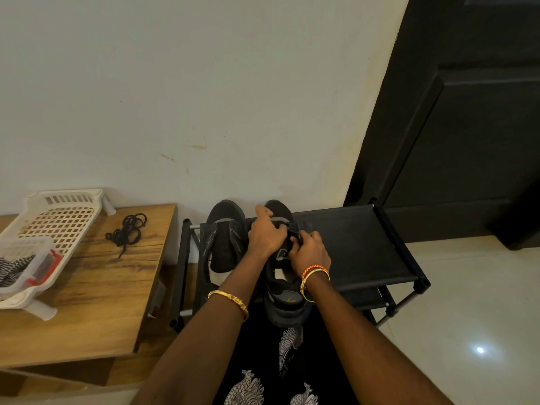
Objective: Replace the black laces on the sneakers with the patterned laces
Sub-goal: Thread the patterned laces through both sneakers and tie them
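A person is working both hands over the right sneaker [282,276] on a black shoe rack [359,244]. The left hand [267,233] is resting on its upper with fingers curled; the right hand [309,249], at its 3 o'clock, is pinching the black lace [294,236]. The left sneaker [225,244] is sitting just beside, at 9 o'clock. On the wooden desk [96,287] a removed black lace [128,230] is lying loose; patterned laces [13,268] are sitting in a clear box [32,267] inside a white basket [62,219].

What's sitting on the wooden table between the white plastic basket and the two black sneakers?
In the head view, a loose coiled black shoelace lies on the wooden table, between the white slotted plastic basket and the black sneakers; otherwise bare wood.
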